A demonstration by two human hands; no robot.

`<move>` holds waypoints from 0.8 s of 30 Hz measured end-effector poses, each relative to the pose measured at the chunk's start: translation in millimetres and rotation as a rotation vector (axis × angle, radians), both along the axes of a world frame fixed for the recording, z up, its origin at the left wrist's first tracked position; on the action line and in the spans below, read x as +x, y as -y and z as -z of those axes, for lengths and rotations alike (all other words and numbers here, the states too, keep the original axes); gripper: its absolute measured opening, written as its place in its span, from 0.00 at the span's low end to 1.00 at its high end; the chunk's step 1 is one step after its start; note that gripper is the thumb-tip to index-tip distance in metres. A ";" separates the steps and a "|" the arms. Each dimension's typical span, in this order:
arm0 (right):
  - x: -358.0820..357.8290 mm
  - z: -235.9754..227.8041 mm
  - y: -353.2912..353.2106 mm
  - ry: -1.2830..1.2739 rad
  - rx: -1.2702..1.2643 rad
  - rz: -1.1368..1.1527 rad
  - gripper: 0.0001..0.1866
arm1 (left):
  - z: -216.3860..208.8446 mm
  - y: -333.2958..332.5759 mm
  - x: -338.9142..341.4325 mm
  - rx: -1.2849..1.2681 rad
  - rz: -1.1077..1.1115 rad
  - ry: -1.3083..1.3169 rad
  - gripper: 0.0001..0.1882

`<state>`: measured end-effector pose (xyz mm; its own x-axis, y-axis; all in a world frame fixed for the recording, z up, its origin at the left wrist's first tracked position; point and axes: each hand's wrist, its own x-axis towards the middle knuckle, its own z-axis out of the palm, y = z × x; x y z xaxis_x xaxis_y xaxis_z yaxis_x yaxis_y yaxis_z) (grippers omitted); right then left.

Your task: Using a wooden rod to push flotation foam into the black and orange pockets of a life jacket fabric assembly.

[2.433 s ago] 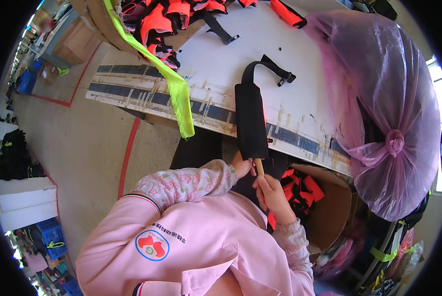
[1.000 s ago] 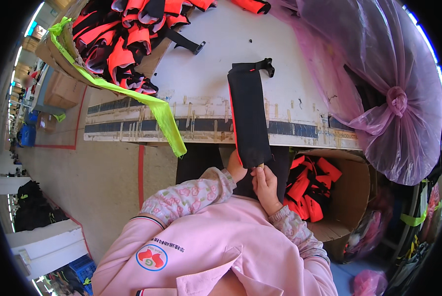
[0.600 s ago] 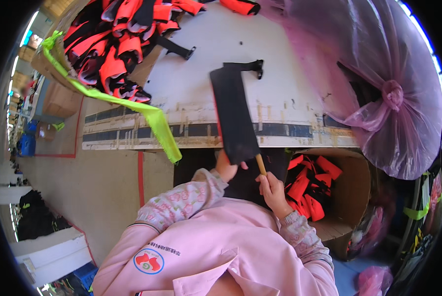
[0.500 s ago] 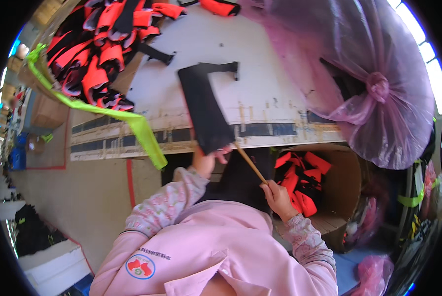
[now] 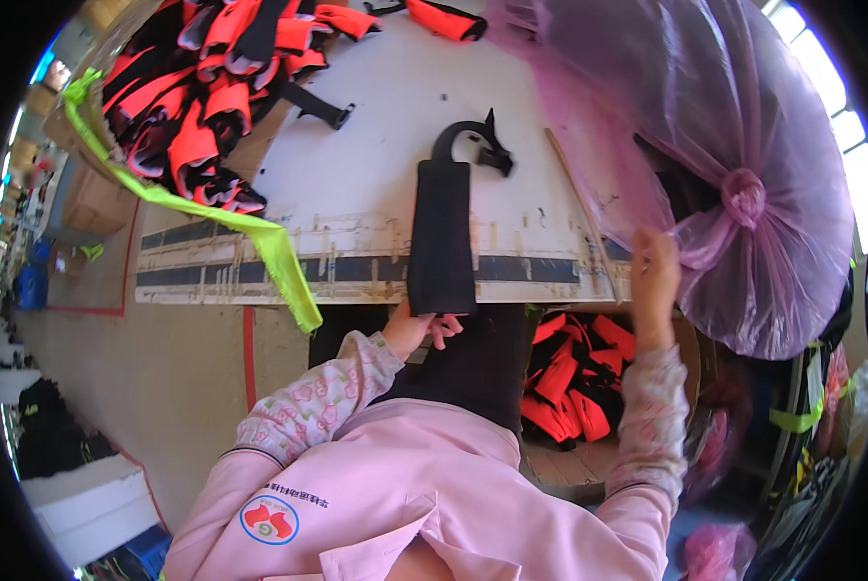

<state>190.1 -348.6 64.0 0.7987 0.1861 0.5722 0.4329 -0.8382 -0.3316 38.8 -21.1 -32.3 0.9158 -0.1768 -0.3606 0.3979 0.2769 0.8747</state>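
A flat black fabric sleeve (image 5: 443,232) lies over the table's front edge, its near end hanging just past it. At its far end a black strap (image 5: 465,131) curls up and to the right, ending in a dark tab. My left hand (image 5: 416,331) grips the sleeve's near end from below; part of the fingers is hidden under the fabric. Farther right, my right hand (image 5: 654,276) is raised by the table edge, fingers loosely curled with nothing visible in them. A thin wooden stick (image 5: 581,208) lies on the table to its left, apart from the fingers.
Orange-and-black sleeves (image 5: 206,107) are heaped at the far left behind a yellow-green strip (image 5: 211,218). A large tied purple plastic bag (image 5: 744,261) bulges over the table's right side. Below the edge, a cardboard box (image 5: 560,465) holds more orange pieces. One orange piece (image 5: 445,19) lies far back.
My right hand has left the stick, which was at the sleeve's near end and now lies on the table, and moved right. The sleeve has straightened and its strap has curled.
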 end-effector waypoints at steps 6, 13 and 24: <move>143.4 12.4 67.8 -0.105 -0.009 0.146 0.10 | 12.2 -5.7 -5.1 0.034 0.012 0.037 0.17; 186.3 77.3 138.3 -0.622 -0.284 0.458 0.30 | 2.6 -6.3 -5.1 0.037 0.076 0.005 0.16; 154.1 23.5 100.7 -0.588 -0.459 0.580 0.21 | -2.6 -2.7 -1.0 0.018 0.037 -0.045 0.12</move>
<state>344.2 -449.3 40.5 0.9745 -0.2238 0.0174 -0.2244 -0.9731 0.0519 37.8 -18.4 -29.7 0.8915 -0.2037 -0.4046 0.4466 0.2460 0.8603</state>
